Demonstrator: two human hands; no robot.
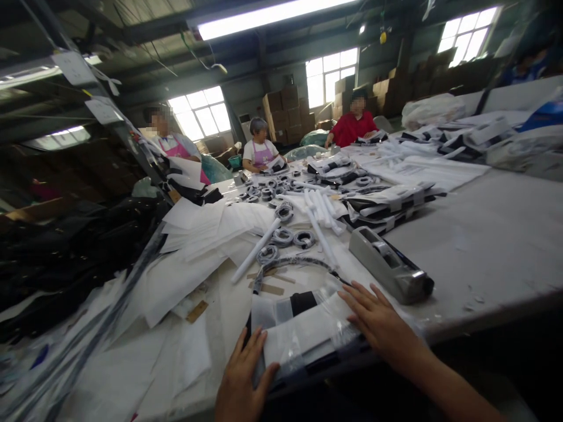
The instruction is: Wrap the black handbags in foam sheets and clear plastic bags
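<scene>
A bag (303, 302) lies in front of me at the table's near edge, its dark parts showing beside a white wrapping sheet (303, 340) with shiny clear tape or film. Its curved handle (294, 262), covered in clear plastic, arches away from me. My left hand (241, 378) rests at the left end of the wrapped bag, thumb and fingers apart. Across its right end, my right hand (378, 322) lies flat with fingers spread. Just beyond the right hand stands a grey tape dispenser (389, 264).
White sheets (197, 234) pile up on the left. Coiled straps (284, 236) and white tubes (255, 251) lie beyond the handle. Stacked wrapped pieces (391, 202) sit behind the dispenser. Several people work farther off, one in red (354, 126). A slanted metal post (109, 111) rises at left.
</scene>
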